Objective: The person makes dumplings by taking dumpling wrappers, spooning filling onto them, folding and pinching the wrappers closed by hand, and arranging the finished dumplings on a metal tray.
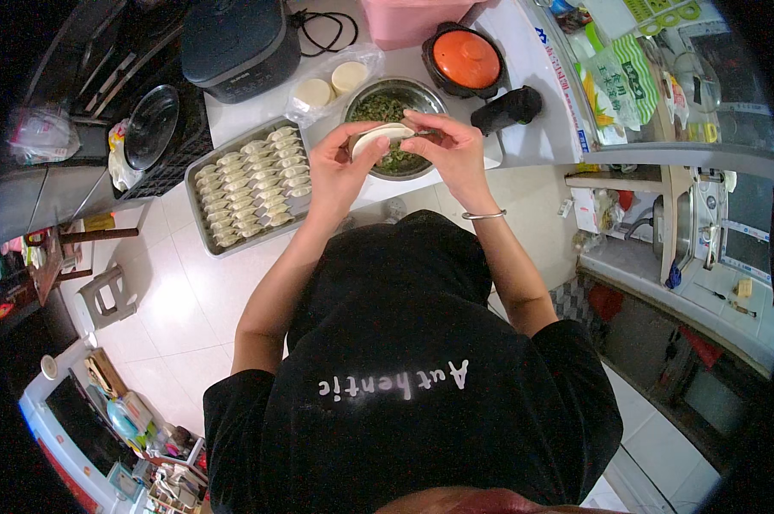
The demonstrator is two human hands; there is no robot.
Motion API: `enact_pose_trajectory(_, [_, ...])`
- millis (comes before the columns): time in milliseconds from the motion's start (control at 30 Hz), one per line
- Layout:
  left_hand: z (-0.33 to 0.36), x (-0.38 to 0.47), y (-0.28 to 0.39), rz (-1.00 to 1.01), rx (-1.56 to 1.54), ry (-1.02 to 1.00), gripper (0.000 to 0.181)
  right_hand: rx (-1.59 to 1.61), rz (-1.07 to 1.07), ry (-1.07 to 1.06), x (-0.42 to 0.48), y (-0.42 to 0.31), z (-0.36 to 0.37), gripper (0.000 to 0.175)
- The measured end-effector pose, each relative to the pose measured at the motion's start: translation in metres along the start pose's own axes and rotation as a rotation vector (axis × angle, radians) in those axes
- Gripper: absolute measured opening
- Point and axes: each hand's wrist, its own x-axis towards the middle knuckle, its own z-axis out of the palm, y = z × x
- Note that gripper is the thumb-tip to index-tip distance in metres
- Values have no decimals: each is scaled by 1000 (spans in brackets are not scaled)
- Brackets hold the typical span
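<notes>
My left hand (338, 164) holds a round white dumpling wrapper (381, 136), folded partway over, between thumb and fingers. At the wrapper's right end are the thumb and forefinger of my right hand (451, 151), with a metal bangle on that wrist. Something thin and dark shows between those right fingers, too small to make out. Both hands are above a steel bowl (435, 96) of chopped green filling (377, 106). Left of the bowl, a grey metal tray (200, 218) carries rows of folded dumplings (242, 183).
Behind the bowl lie stacked round wrappers (314, 93) in a plastic bag. A dark rice cooker (242, 51), a pink container (419, 19) and a black pot with an orange lid (467, 58) stand farther back. A black cylindrical object (507, 108) lies right. A stool (107, 299) stands left.
</notes>
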Motion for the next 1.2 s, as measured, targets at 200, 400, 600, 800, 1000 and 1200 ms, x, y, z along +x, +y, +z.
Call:
enact_pose_trajectory(200, [1,-1,4,44,88,-36,24,1,-53,-76,2,0,-1,25])
enact_pose_trajectory(400, [3,-2,8,29,65,-55,28,-64,-54,-28,3,-1,-1,14])
enact_pose_trajectory(600, [-1,-5,5,18,42,-50,32,-110,-92,9,3,0,0,9])
enact_pose_trajectory(800, [2,-8,3,13,12,-30,30,-13,-195,44,2,5,2,7])
enact_pose_trajectory(1000, [1,-7,11,23,24,-33,27,28,-145,-18,5,-6,0,21])
enact_pose_trajectory(1200, [2,-9,10,76,71,-75,26,-162,-152,-164,5,-9,-8,26])
